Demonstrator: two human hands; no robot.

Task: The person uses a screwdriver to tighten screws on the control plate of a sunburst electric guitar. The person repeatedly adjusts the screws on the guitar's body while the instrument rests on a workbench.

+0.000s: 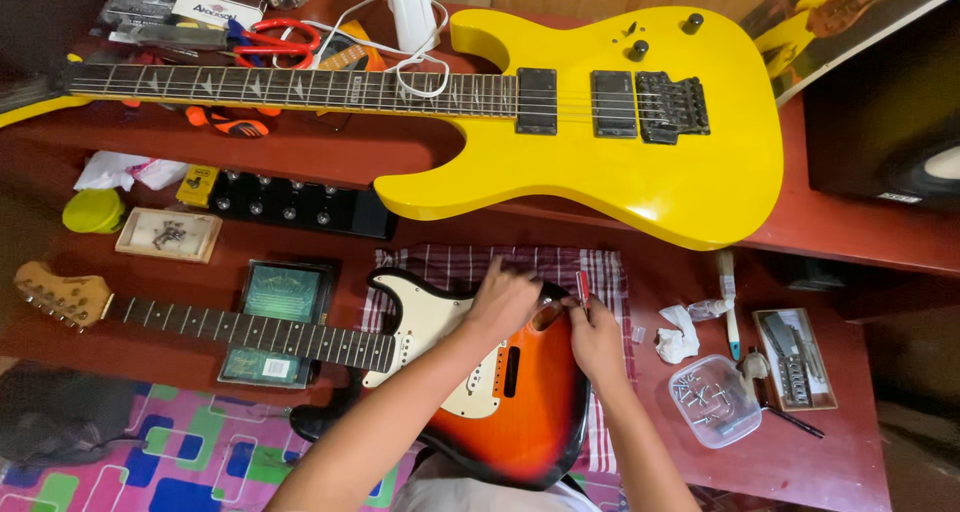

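Observation:
A sunburst electric guitar with a cream pickguard lies on a checked cloth on the red bench, its neck running to the left. My left hand rests on the upper part of its body, fingers curled down. My right hand is beside it at the body's right edge and grips a screwdriver with a red handle, held upright. What the tool's tip touches is hidden by my hands.
A yellow electric guitar lies across the raised shelf behind. On the right are a clear plastic tub of screws, crumpled tissue and a small tool tray. A pedal board, red scissors and boxes sit on the left.

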